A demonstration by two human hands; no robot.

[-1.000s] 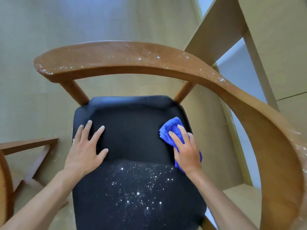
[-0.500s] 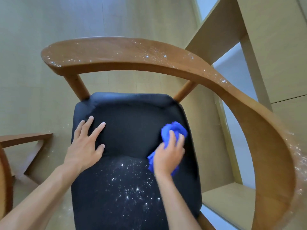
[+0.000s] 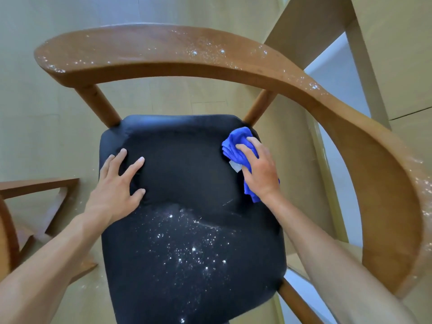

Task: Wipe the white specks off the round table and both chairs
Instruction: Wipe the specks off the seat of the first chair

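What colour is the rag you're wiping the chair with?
Bright blue. The cloth sits under the right hand on the black seat, seen in the head view.

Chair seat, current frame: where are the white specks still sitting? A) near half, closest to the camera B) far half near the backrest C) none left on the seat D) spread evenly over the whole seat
A: the white specks cluster on the near half of the black seat, while the far half, between the left hand and the blue cloth under the right hand, looks clean.
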